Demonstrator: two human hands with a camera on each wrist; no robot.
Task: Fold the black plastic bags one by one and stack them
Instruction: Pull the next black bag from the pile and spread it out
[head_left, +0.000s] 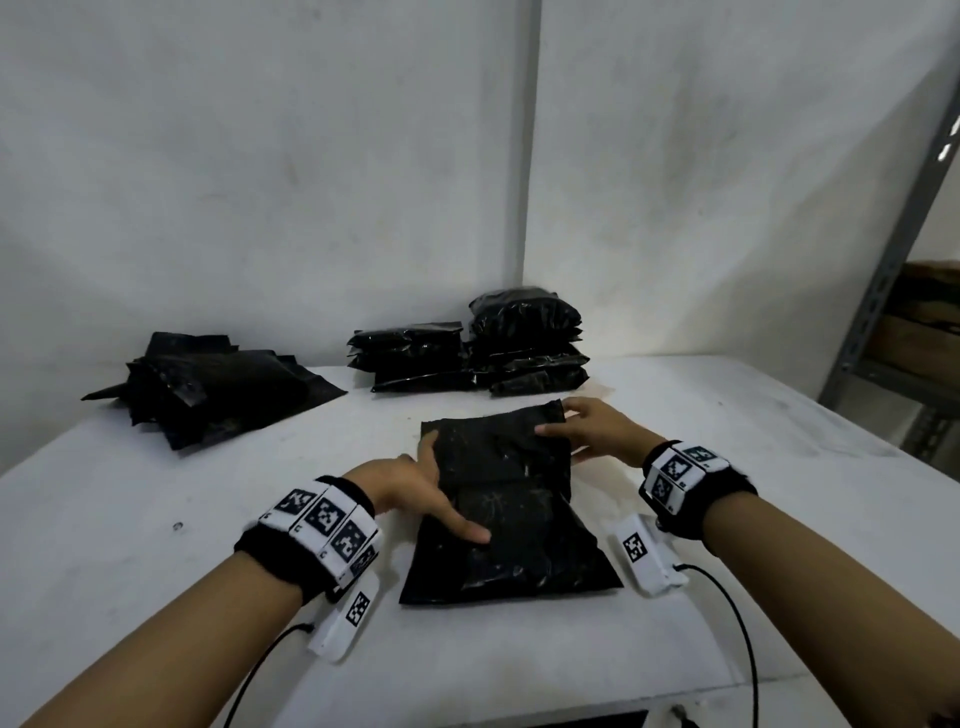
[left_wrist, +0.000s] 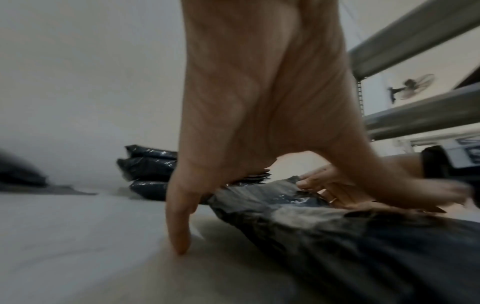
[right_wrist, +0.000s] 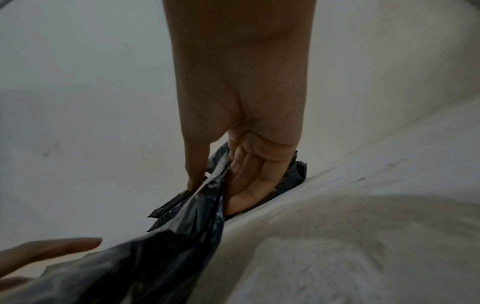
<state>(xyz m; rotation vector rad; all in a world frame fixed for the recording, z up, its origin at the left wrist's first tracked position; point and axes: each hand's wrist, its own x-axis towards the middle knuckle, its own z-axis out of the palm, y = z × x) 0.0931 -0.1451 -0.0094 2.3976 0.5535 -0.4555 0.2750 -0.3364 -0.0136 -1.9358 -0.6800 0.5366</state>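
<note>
Left hand (head_left: 415, 486) flat, fingers straight, pinning bag (head_left: 506, 525) on table (head_left: 156, 519) as fold anchor; right hand (head_left: 597, 431) pinching far edge, ready to fold over.

The head view looks down and forward over the white tabletop (head_left: 727, 467) toward the wall. Both wrist views sit low, close above that tabletop (left_wrist: 64, 236), facing along the fingers. All three share the crinkled black plastic bag (head_left: 511, 519) (left_wrist: 337, 236) (right_wrist: 182, 226) lying on it.

Storeroom — metal shelving (head_left: 883, 291), bare walls
</note>
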